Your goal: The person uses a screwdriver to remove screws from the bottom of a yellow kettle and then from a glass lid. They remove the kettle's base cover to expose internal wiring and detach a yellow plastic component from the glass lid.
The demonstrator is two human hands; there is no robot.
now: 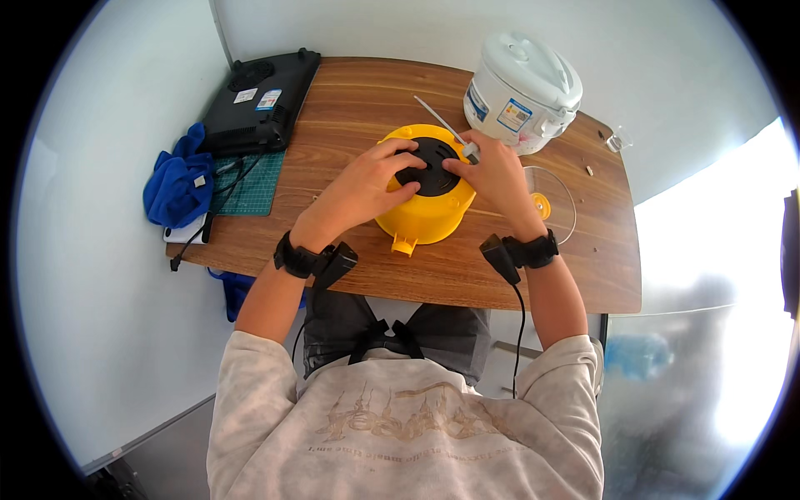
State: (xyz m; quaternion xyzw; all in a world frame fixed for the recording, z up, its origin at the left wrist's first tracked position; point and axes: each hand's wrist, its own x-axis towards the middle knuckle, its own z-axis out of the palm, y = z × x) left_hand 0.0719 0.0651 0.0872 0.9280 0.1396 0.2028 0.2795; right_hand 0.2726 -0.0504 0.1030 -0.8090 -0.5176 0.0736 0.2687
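Note:
A yellow round housing (429, 221) stands near the middle of the wooden table, with a black slotted disc (432, 177) set in its top. My left hand (362, 182) reaches over its left side, thumb and fingers spread apart and their tips on the disc. From the right, my right hand (493, 173) touches the disc with its thumb. Tucked in that same hand is a screwdriver (440, 118) with a pale grey handle, its long thin shaft pointing away to the upper left. A yellow tab juts from the housing's near side.
A white rice cooker (521, 92) stands behind my right hand. A small yellow round part (542, 206) and a thin white cord (573, 200) lie to the right. At left are a black flat appliance (262, 104), a blue cloth (177, 183) and a green cutting mat (252, 190).

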